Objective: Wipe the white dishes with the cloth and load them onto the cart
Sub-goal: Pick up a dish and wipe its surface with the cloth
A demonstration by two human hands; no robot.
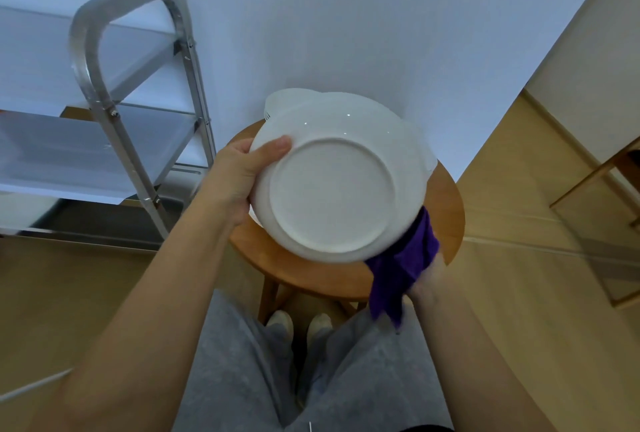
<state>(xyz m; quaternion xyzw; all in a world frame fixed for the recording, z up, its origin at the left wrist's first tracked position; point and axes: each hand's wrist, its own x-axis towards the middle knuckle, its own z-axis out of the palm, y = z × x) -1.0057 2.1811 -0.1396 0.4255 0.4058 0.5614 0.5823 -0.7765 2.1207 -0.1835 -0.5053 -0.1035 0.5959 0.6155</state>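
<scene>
Wall: the pale blue-white wall (346, 16) stood beyond my fingers, behind everything I held.
Floor: the light wooden floor (519, 293) lay far below both my hands.
Cart: the silver metal cart with flat shelves and a looped tube handle (104, 96) stood off to the left of my left hand, apart from it, and I saw no dish on its shelves.
Stool: the round brown wooden stool (446, 217) sat under my hands, between my knees and the wall.
Plate: the round white ceramic plate (332, 196) was lifted above the stool and tilted so its underside and foot ring faced me.
Other dishes: more white dishes (412, 127) lay on the stool past my fingers, mostly hidden behind the plate.
Left hand: my left hand (239, 179) gripped the plate's left rim, thumb pressed on the underside, the other fingers hidden behind.
Cloth: the crumpled purple cloth (401, 269) met the plate's lower right edge and hung down from my right fingers.
Right hand: my right hand (429, 276) held the cloth bunched, the fingers largely covered by it.
</scene>
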